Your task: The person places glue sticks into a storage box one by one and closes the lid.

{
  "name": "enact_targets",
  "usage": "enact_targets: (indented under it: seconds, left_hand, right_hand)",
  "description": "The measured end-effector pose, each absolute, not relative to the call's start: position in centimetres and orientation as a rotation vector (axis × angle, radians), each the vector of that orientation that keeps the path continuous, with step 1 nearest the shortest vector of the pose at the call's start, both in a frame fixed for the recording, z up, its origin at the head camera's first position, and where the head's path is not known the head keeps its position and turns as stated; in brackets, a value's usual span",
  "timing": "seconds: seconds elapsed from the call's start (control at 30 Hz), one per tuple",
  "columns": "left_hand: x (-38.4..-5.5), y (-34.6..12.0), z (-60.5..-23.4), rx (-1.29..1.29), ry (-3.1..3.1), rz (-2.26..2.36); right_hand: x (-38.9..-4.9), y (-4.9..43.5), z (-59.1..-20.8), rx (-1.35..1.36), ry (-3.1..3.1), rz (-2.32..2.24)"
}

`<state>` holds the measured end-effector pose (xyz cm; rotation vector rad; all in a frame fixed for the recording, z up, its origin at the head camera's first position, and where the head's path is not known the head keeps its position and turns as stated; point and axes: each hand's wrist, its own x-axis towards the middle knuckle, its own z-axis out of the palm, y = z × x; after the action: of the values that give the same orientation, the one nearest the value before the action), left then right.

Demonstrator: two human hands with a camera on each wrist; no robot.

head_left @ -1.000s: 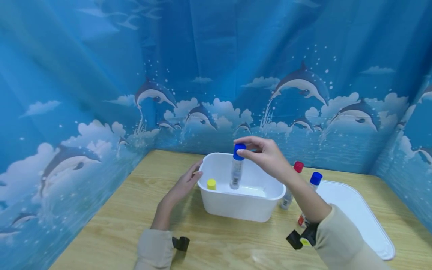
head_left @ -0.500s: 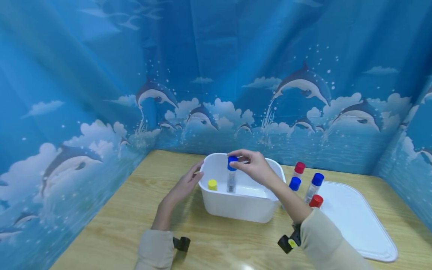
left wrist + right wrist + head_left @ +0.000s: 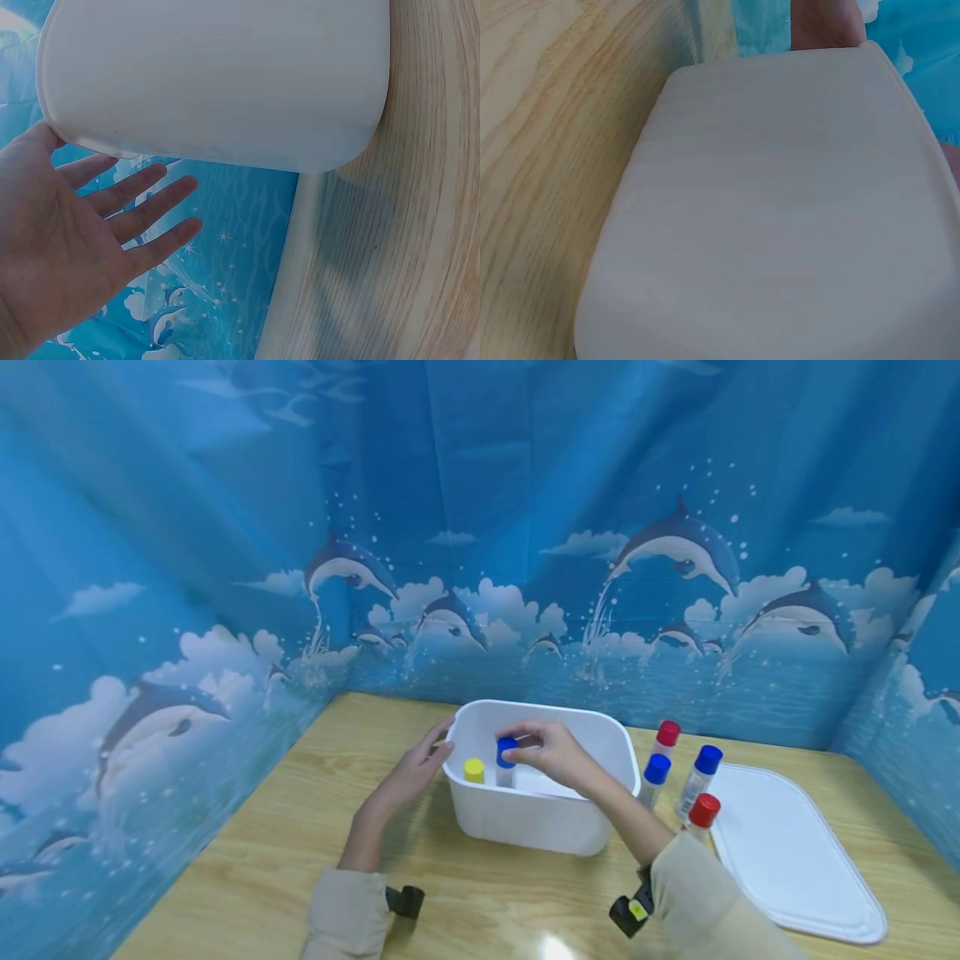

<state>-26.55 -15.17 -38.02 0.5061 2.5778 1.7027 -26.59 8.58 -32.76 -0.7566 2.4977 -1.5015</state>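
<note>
A white plastic tub (image 3: 525,822) stands on the wooden table. My right hand (image 3: 558,756) reaches inside it and pinches the blue cap of a clear bottle (image 3: 506,776), held upright near the tub's left end. Beside that bottle is a yellow cap (image 3: 473,770); whatever lies below it is hidden by the tub's front wall. My left hand (image 3: 408,772) touches the tub's left rim. In the left wrist view, the left hand (image 3: 67,240) has its fingers spread and mostly straight, with the thumb at the rim. The tub's wall (image 3: 765,202) fills most of the right wrist view.
Right of the tub stand clear bottles: two with blue caps (image 3: 657,768) (image 3: 708,760) and two with red caps (image 3: 668,732) (image 3: 704,810). A flat white lid (image 3: 802,852) lies farther right. A dolphin-printed curtain (image 3: 480,527) hangs behind the table.
My right hand has carried the blue-capped bottle down and left, deeper into the tub, next to the yellow cap. My left hand stays at the rim.
</note>
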Motion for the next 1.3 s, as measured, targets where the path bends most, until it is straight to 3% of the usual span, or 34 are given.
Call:
enact_targets:
  seconds: [0.3,0.57,1.3]
  left_hand:
    - [-24.5,-14.6,-35.3,0.516,2.581,1.673]
    - [-26.5,-15.1,-38.0,0.504,2.588,1.704]
    - [-26.6,-15.1,-38.2,0.528,2.592,1.721]
  right_hand:
    - [-26.6,8.6,-33.3,-0.778,2.471,-1.438]
    - [-26.8,8.6,-33.7,-0.842,2.457,-1.381]
    - [-26.7,8.6,-33.9,-0.890,2.450,-1.284]
